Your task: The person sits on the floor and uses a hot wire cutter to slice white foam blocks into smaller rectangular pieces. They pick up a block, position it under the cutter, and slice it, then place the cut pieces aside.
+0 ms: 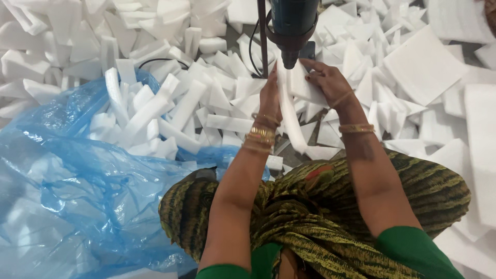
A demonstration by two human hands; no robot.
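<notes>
White foam strip [290, 116] is being pressed under a blue heat gun's nozzle [290, 57], left hand [269, 101] and right hand [325, 82] both grasping it. Joining seems underway; next, steady alignment matters.

Left hand [270, 98], right hand [328, 82]; both gripping

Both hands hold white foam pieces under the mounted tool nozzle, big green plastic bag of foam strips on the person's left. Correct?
Not quite. The head view shows the plastic bag is blue, not green. Otherwise right: the left hand and right hand hold white foam pieces under the tool nozzle.
</notes>
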